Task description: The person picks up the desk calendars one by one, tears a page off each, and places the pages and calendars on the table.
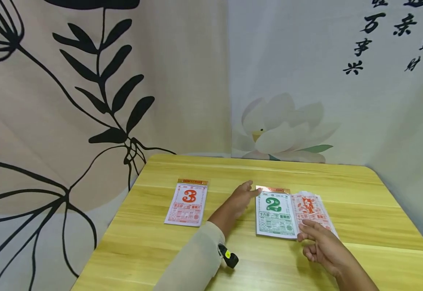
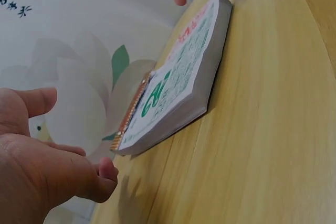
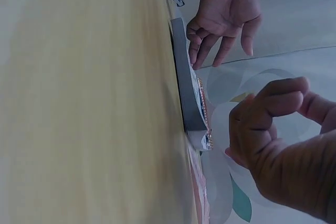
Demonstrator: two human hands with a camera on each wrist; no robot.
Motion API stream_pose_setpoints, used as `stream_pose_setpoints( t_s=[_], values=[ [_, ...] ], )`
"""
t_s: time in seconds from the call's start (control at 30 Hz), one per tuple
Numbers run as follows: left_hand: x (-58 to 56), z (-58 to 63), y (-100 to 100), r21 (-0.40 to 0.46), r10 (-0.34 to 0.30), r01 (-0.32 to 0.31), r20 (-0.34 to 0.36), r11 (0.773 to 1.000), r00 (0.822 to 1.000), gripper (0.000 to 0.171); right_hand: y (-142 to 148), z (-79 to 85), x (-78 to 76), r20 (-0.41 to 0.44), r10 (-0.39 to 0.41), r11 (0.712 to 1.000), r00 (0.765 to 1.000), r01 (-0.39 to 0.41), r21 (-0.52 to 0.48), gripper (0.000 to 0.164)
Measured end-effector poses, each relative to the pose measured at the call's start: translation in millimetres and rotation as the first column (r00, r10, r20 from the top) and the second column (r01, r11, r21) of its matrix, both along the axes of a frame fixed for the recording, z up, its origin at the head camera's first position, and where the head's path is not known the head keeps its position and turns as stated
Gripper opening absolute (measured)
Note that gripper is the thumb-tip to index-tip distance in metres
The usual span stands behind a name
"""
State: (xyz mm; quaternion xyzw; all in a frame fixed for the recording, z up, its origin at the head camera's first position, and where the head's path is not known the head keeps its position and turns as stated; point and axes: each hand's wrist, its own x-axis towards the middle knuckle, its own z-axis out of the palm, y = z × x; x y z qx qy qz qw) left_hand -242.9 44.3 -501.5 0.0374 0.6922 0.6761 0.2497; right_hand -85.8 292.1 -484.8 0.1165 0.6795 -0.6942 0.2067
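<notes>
A thick tear-off calendar pad [image 1: 276, 222] with a green 2 lies on the table, its red-and-gold binding strip at the far edge. Beside it on the right is a paper sheet [image 1: 314, 212] printed in red; whether it is joined to the pad cannot be told. My left hand [image 1: 239, 199] hovers at the pad's upper left corner with the fingers loose and nothing held, apart from the pad in the left wrist view. Over the sheet's near end is my right hand [image 1: 322, 247], fingers loosely bent and holding nothing; in the right wrist view it stands above the paper.
Another calendar pad [image 1: 186, 206], showing a red 3, lies to the left on the wooden table [image 1: 138, 242]. Behind the table hang cloth backdrops [image 1: 193, 81] with plant prints, a lotus and black writing. A black strap device [image 1: 228, 256] sits on my left wrist.
</notes>
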Motion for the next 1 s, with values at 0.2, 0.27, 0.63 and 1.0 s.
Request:
stream_pose_setpoints(
  t_s=[0.2,0.27,0.63,1.0],
  values=[
    [1.0,1.9,-13.4,0.006,0.0,0.0,-0.005,1.0,1.0,0.079,-6.0,4.3,-6.0,-0.016,0.041,0.999,0.999,-0.041,-0.006,0.083],
    [0.8,2.1,-17.6,0.004,0.004,-0.004,-0.006,1.0,1.0,0.08,-9.0,5.7,-8.1,-0.022,0.049,0.999,0.999,-0.049,-0.006,0.083],
    [-3.0,6.4,-41.6,-0.034,0.079,-0.081,-0.046,0.996,0.996,0.076,-41.5,15.8,-21.6,-0.056,0.085,0.995,0.995,-0.082,0.059,0.083],
    [-7.0,1.2,-69.1,-0.082,0.149,-0.161,-0.131,0.984,0.98,0.062,-77.1,14.7,-34.1,-0.101,0.177,0.982,0.979,-0.168,0.091,0.08]
  ],
)
